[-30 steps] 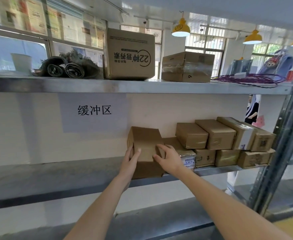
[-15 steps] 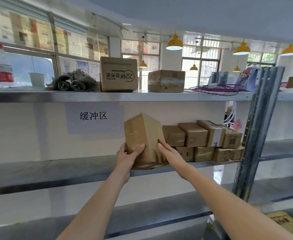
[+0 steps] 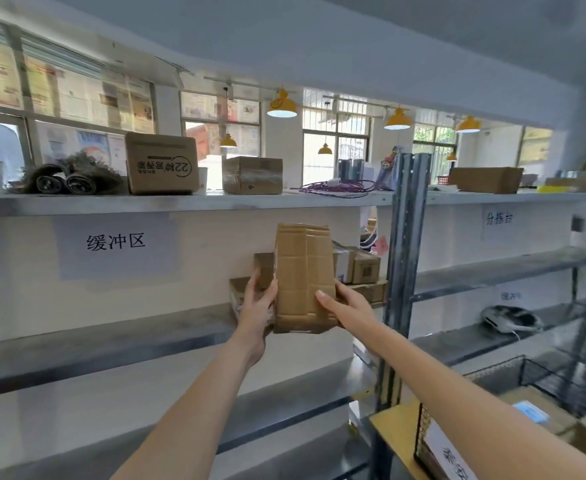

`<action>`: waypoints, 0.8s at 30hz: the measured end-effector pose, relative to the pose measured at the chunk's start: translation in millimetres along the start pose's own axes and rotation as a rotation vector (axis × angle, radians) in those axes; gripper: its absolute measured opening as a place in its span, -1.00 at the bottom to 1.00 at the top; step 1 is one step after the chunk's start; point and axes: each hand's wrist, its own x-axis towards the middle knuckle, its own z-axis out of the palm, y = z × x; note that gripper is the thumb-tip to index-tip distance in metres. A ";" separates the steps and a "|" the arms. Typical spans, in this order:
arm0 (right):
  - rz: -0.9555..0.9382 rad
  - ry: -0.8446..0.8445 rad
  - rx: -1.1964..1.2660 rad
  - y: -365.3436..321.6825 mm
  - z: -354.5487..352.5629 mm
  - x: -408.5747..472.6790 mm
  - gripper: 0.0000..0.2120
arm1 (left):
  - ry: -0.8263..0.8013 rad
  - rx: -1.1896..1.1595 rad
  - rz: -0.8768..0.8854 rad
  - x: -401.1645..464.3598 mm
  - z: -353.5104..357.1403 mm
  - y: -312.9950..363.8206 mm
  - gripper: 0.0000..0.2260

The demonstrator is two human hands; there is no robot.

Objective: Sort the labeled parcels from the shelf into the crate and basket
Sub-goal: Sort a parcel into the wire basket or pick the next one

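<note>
Holding one cardboard parcel (image 3: 303,277) upright between both hands, you are carrying out the pick step of the sort, with the parcel raised just in front of the middle shelf (image 3: 104,327) and apparently clear of its surface. Your left hand (image 3: 257,306) is gripping the parcel's left edge, the fingers wrapping toward its far side and the thumb lying along the near face. Your right hand (image 3: 345,303) is pressing flat against the lower right of the parcel, fingers straight and pointing left, more a support than a clasp. The face turned toward you is showing plain taped cardboard with no label I can make out, so the label is probably on a side hidden from this view.

Behind and to the right of the parcel, the remaining parcels (image 3: 357,268) are sitting stacked on that same shelf, close against the grey upright post (image 3: 400,271). Well to the right of the parcel and much lower, a black wire basket (image 3: 534,379) is standing with a white tag on its near wall and some boxes already inside. No crate is showing clearly in this view.

Next, judging from how things lie, you are going to need to turn the parcel until its label is readable, then decide on the basket or the crate. Reaching the basket is going to mean swinging the parcel right and down past the post, so be keeping a firm hold.
</note>
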 end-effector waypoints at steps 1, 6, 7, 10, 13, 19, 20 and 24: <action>0.000 0.030 0.009 1.5 -12.7 -5.3 -0.51 | 0.023 0.027 -0.024 -1.7 11.1 -0.8 -0.32; -0.004 0.119 0.036 5.1 -67.1 -37.7 -0.35 | -0.108 0.083 -0.204 -8.9 61.1 -9.7 -0.30; -0.018 0.142 0.014 6.6 -75.8 -43.1 -0.36 | -0.121 0.097 -0.172 -9.3 68.2 -13.2 -0.36; -0.048 0.220 -0.095 12.9 -97.6 -52.1 -0.47 | -0.119 0.135 -0.035 -3.6 85.7 -26.5 -0.36; 0.008 0.251 -0.128 17.9 -109.7 -52.8 -0.51 | -0.155 0.125 -0.009 5.7 101.0 -34.0 -0.13; 0.163 0.332 -0.113 25.7 -126.1 -38.6 -0.12 | -0.276 0.119 -0.045 37.7 125.7 -48.6 -0.10; 0.168 0.325 -0.130 28.8 -127.2 -38.1 -0.08 | -0.310 0.100 -0.055 43.4 130.2 -51.5 -0.14; 0.126 0.375 -0.120 44.7 -142.2 -34.9 -0.20 | -0.412 0.095 -0.077 69.4 149.3 -65.5 -0.35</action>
